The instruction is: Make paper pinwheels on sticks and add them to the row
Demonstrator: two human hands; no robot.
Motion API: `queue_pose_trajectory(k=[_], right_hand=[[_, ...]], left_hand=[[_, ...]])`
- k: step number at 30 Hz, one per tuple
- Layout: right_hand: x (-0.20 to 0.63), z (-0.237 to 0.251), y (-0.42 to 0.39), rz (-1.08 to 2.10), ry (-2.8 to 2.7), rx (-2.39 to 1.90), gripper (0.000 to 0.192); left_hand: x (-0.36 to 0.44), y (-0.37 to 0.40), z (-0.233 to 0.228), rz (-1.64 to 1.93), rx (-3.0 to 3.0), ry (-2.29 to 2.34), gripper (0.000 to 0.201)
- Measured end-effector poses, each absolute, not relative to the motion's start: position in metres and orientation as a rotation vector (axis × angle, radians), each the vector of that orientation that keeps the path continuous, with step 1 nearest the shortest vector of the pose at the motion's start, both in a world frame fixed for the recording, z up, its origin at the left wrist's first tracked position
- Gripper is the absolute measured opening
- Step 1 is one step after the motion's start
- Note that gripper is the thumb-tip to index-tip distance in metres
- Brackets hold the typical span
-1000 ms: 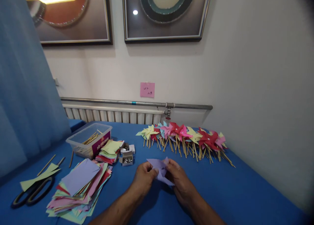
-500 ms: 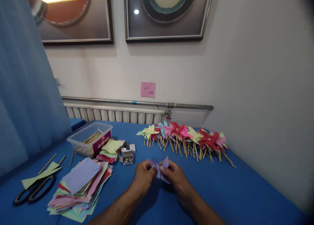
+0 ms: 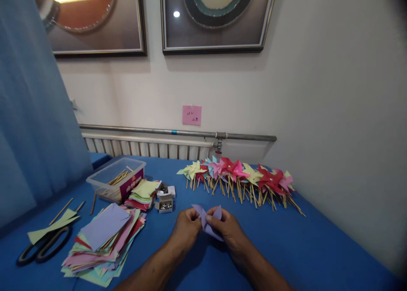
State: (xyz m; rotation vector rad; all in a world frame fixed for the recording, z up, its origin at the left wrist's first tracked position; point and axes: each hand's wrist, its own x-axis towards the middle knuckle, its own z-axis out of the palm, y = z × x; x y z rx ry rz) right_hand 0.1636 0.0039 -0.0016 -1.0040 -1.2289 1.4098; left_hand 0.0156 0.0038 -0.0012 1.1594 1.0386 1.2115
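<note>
Between my two hands is a purple paper pinwheel (image 3: 209,226), its corners folded toward the middle and some tips standing up. My left hand (image 3: 187,228) pinches its left side. At the centre and right side, my right hand (image 3: 229,230) presses the folds with its thumb. Both hands are closed on the paper above the blue tabletop. To the left lies a pile of coloured paper sheets (image 3: 106,234) with a purple one on top. Two small boxes of metal pins (image 3: 165,205) stand just beyond my left hand.
Finished pinwheels on sticks (image 3: 238,174) lie in a row at the back right. A clear plastic box (image 3: 95,181) holds wooden sticks at the back left, beside a stack of smaller papers (image 3: 144,193). Black-handled scissors (image 3: 44,248) lie under pale green paper strips (image 3: 52,228) at far left.
The purple paper has shifted slightly, and its folded corners show more openly between my hands. My right thumb has moved a little over its centre. The other things stay put.
</note>
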Motion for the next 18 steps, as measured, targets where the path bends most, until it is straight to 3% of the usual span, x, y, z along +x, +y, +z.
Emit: queue_pose_trajectory(k=[11,18], right_hand=[[0.163,-0.013,0.011,1.413,-1.279,-1.028,0.040],[0.162,-0.015,0.012,1.379,-1.287,-1.045,0.037]], left_hand=[[0.013,0.004,-0.003,1.258,1.215,1.127,0.015],[0.015,0.005,0.000,1.226,1.085,1.049,0.021]])
